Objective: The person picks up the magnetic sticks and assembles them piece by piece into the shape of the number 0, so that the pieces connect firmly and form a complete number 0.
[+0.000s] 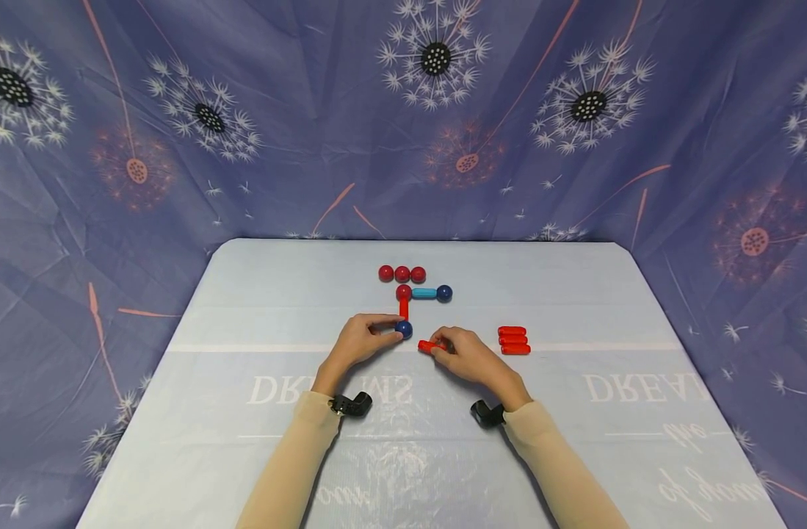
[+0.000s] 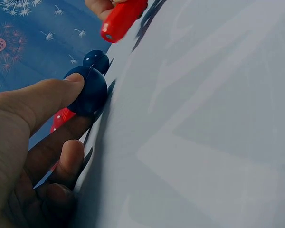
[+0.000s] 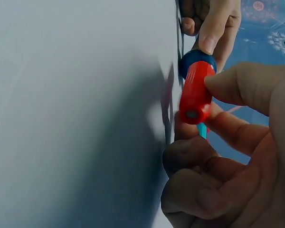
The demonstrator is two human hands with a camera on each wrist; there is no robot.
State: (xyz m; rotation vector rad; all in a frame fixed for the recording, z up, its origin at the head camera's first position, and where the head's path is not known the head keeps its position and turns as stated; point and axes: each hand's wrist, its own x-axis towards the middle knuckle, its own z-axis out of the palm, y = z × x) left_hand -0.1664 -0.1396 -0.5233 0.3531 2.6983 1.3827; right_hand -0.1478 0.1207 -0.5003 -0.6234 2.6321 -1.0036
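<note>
My left hand (image 1: 362,339) pinches a dark blue ball (image 1: 404,330) between thumb and forefinger. That ball sits at the near end of a red rod (image 1: 404,308), whose far end meets a red ball (image 1: 404,292). From the red ball a light blue rod (image 1: 424,293) runs right to a second dark blue ball (image 1: 445,294). My right hand (image 1: 471,355) pinches a loose red rod (image 3: 195,90) by its sides, its left end pointing toward the held blue ball with a small gap between. A round dot shows on the rod's end face in the right wrist view.
Three red balls (image 1: 402,274) lie in a row behind the joined pieces. To the right of my right hand, three red rods (image 1: 514,341) lie stacked side by side. A white printed cloth (image 1: 403,470) covers the table, and a purple dandelion curtain (image 1: 324,132) hangs behind it.
</note>
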